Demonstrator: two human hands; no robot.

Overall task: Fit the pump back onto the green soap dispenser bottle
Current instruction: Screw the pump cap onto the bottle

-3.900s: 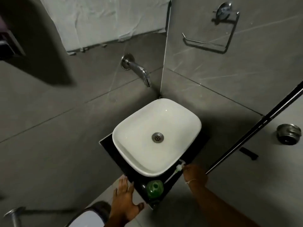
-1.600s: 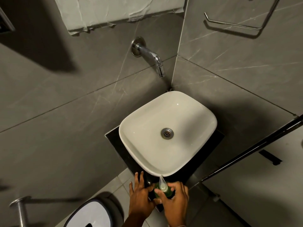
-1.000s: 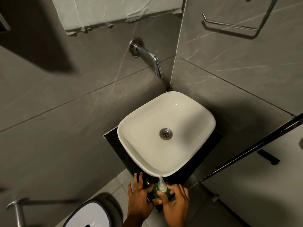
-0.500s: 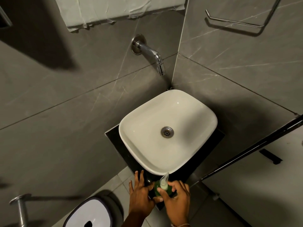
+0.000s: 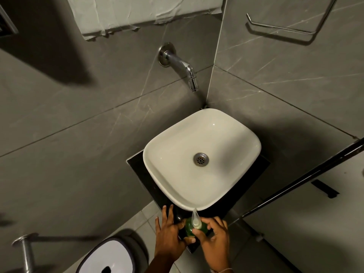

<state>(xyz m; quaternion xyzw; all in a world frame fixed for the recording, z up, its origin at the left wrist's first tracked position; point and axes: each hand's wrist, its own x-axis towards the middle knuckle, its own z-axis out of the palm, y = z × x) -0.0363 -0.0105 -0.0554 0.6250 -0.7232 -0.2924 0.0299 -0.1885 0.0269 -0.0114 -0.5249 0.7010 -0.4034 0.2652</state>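
Note:
The green soap dispenser bottle [image 5: 190, 229] stands on the near corner of the black counter [image 5: 136, 164], just in front of the basin. A pale translucent pump [image 5: 196, 219] sits on top of it, its nozzle pointing away towards the basin rim. My left hand [image 5: 169, 235] grips the bottle's left side with thumb and fingers. My right hand [image 5: 213, 239] holds the pump's collar between thumb and fingertips. Most of the bottle's body is hidden under both hands.
A white basin [image 5: 201, 158] fills the counter, with a chrome tap [image 5: 181, 66] on the grey tiled wall above it. A white-lidded bin [image 5: 110, 257] stands on the floor at lower left. A dark door edge [image 5: 305, 174] runs along the right.
Earlier my right hand brought the pump from the right of the counter to the bottle. Over the last second both hands stay on it and the nozzle has swung slightly left.

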